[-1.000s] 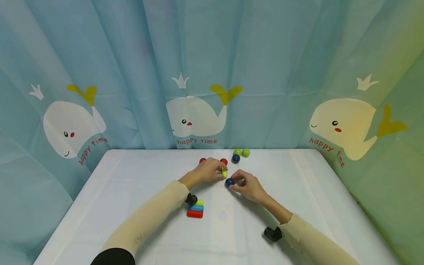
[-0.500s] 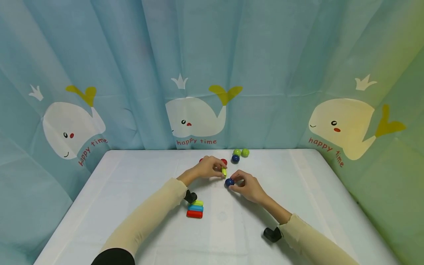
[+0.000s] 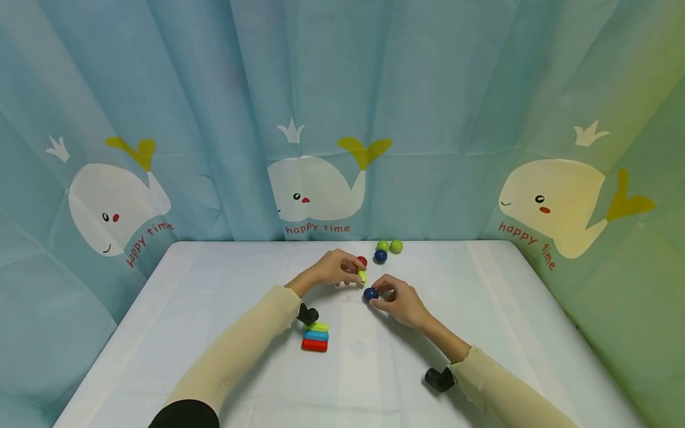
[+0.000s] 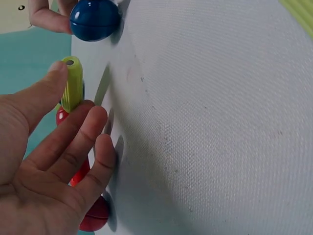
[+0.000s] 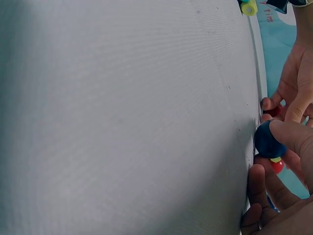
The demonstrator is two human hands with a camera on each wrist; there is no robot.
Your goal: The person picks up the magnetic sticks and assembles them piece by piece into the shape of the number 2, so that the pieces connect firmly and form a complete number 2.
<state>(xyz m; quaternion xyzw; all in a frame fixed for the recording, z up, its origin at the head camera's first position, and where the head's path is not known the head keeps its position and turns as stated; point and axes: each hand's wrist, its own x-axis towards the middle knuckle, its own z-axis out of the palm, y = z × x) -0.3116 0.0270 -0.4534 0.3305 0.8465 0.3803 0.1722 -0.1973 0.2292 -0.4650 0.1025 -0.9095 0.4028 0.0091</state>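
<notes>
In the head view my left hand [image 3: 333,267] pinches a short yellow-green rod [image 3: 362,277] above the table. The left wrist view shows the ridged rod [image 4: 73,85] between thumb and fingers, a small grey dot on its end. My right hand [image 3: 401,302] holds a dark blue ball [image 3: 371,294] by thumb and fingertips, just nearer than the rod and apart from it. Behind the left hand is a red ball [image 3: 362,260]. The left wrist view also reveals a red rod [image 4: 81,174] and another red ball [image 4: 96,215], partly hidden by the fingers.
Two green balls [image 3: 396,246] and another dark blue ball [image 3: 380,256] sit together near the table's back edge. Beside the left wrist lie yellow-green [image 3: 319,327], light blue [image 3: 316,336] and red rods [image 3: 314,345] in a row. A whale-print curtain [image 3: 439,178] surrounds the white table [image 3: 460,279].
My left hand has shifted slightly back with the yellow-green rod and now hides the left red ball in the head view. The right hand and blue ball stay almost still.
</notes>
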